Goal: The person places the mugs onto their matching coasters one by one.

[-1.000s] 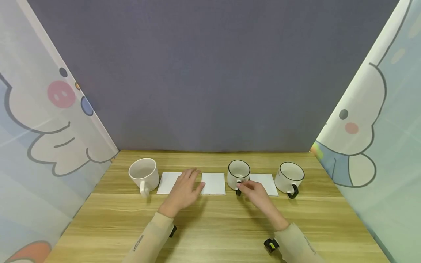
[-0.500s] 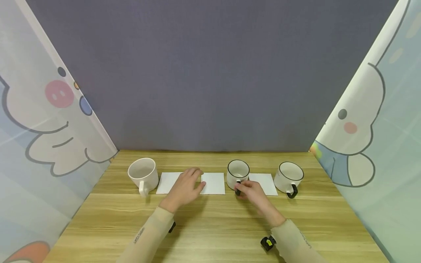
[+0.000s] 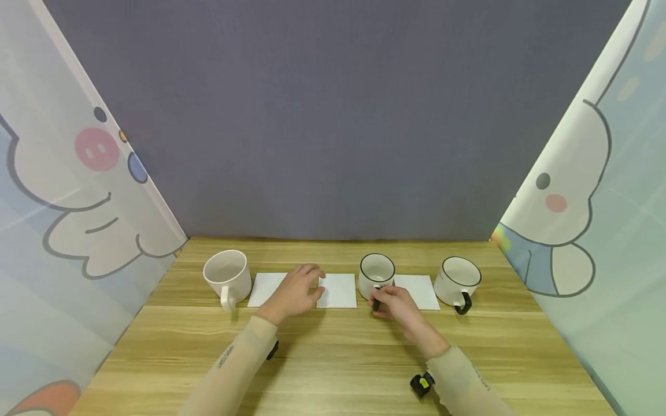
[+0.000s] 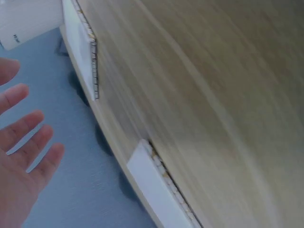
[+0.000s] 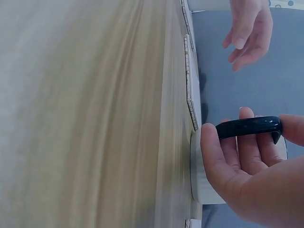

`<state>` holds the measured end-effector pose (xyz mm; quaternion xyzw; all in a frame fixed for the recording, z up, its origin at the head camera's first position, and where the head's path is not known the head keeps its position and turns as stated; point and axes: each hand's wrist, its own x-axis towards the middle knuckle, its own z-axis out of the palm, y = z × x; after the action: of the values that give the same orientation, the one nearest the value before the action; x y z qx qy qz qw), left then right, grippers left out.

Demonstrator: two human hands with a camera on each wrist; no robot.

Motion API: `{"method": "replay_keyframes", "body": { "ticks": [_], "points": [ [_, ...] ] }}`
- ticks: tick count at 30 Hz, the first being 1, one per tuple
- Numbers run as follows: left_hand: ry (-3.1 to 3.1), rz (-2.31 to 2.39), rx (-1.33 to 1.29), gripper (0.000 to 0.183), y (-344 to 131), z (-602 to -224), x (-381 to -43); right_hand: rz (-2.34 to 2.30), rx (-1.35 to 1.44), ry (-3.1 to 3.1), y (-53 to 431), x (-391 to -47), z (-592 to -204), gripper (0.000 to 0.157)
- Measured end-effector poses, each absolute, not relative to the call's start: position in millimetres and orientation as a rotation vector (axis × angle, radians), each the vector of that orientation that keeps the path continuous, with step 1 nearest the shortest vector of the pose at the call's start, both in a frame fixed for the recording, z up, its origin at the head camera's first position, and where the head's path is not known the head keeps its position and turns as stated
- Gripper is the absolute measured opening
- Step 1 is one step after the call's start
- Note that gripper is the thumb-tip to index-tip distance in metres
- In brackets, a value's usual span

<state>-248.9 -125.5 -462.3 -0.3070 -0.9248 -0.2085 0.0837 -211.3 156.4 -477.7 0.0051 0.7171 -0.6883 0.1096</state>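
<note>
A flat, dark grey-blue rear panel [image 3: 333, 115] spans the back edge of a rectangular, light-brown wood-grain tabletop [image 3: 333, 364]. A pale blue printed left side panel [image 3: 26, 323] bears a white cartoon pig [image 3: 57, 179]. A pale blue-green printed right side panel [image 3: 629, 289] bears a white cartoon animal [image 3: 572, 179]. Illumination is soft and diffuse.

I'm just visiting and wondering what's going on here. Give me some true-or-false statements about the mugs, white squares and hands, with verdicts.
1. The right hand holds the black handle of the middle mug. True.
2. The left hand grips a mug. False: it holds nothing.
3. The handle of the leftmost mug is black. False: it is white.
4. Three white squares lie on the table. True.
5. The rightmost mug lies on its side. False: it stands upright.
</note>
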Motion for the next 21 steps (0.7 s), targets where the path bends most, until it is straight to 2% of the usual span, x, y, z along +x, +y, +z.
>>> {"method": "replay_keyframes", "body": {
  "ticks": [8, 21],
  "points": [
    [-2.812, -0.662, -0.965, 0.025, -129.4, -469.6, -257.5, -2.027, 0.003, 2.105, 153.9, -211.1, -478.0, 0.027],
    [-2.903, -0.570, -1.020, 0.020, -132.1, -481.7, -267.6, -2.008, 0.031, 2.101, 156.0, -212.7, -475.5, 0.031]
  ]
}}
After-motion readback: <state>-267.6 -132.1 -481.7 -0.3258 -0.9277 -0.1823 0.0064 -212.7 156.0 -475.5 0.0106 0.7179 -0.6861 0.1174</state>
